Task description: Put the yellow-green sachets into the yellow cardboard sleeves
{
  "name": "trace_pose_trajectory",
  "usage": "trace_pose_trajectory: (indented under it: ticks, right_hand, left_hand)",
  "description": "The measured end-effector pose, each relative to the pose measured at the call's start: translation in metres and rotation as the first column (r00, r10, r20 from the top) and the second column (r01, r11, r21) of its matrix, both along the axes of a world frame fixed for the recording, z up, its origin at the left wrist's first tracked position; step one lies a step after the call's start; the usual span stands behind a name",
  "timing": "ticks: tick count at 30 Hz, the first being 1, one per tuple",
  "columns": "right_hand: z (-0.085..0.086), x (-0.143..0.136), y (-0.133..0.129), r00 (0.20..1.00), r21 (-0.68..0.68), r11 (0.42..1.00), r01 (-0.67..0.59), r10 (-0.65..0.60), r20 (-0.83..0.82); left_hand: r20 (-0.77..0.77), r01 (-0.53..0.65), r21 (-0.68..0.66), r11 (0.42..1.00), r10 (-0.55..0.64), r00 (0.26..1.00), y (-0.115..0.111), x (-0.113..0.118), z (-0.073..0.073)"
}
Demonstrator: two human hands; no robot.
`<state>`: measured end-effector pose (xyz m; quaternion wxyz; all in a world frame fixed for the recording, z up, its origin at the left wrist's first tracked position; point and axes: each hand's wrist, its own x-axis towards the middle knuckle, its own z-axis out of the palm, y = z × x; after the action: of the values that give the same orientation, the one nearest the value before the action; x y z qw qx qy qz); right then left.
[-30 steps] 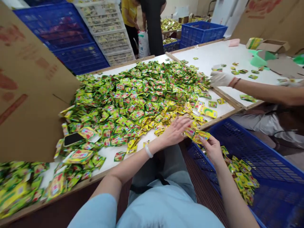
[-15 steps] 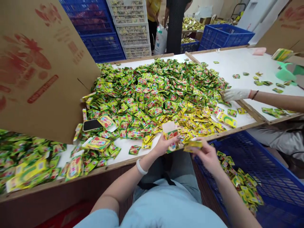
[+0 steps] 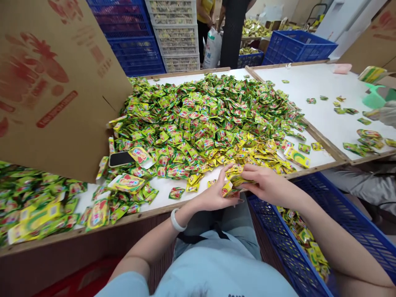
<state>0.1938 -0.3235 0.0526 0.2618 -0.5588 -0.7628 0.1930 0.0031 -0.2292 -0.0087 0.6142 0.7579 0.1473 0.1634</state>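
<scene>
left hand point(image 3: 213, 197) half-cupped round packets point(image 3: 227, 189), right hand point(image 3: 267, 184) pinching same bunch; some in blue crate point(image 3: 274, 237), huge pile point(image 3: 201, 123) on counter point(image 3: 162, 192), loads left imo

Small packets point(image 3: 227, 189), yellow and green, bunched, partly hidden, just below right of centre in the frame; packet pile point(image 3: 198, 123), green with red, yellow at lower right, heaped mid-frame.

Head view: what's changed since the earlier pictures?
The left hand, earlier flat over the packets, has taken hold of a small carton, now mostly hidden. The right hand has moved left to meet it. A co-worker's gloved hand shows at far right; none remains beside the pile. The phone stayed put.
</scene>
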Motion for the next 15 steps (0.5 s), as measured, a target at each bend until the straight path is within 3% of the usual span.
trace_pose_trajectory:
  ticks: [4, 9, 12, 15]
  right_hand:
    - [-0.001, 0.003, -0.01, 0.998, -0.044, 0.999, 0.024, -0.026, -0.049]
    - [-0.018, 0.015, -0.032, 0.974, -0.015, 0.998, 0.065, -0.066, -0.218]
    - [-0.03, 0.024, -0.044, 0.954, -0.198, 0.976, -0.089, 0.026, -0.3]
    - [-0.039, 0.025, -0.051, 0.899, -0.361, 0.913, -0.19, 0.014, -0.438]
  left_hand:
    - [-0.025, 0.041, -0.076, 0.996, -0.043, 0.999, -0.001, 0.011, -0.004]
    - [-0.082, 0.173, -0.238, 0.956, -0.197, 0.977, -0.007, 0.016, -0.019]
    - [-0.171, 0.196, -0.184, 0.963, -0.227, 0.959, -0.015, 0.018, -0.026]
    - [-0.2, 0.196, -0.129, 0.972, -0.219, 0.955, -0.025, 0.025, -0.031]
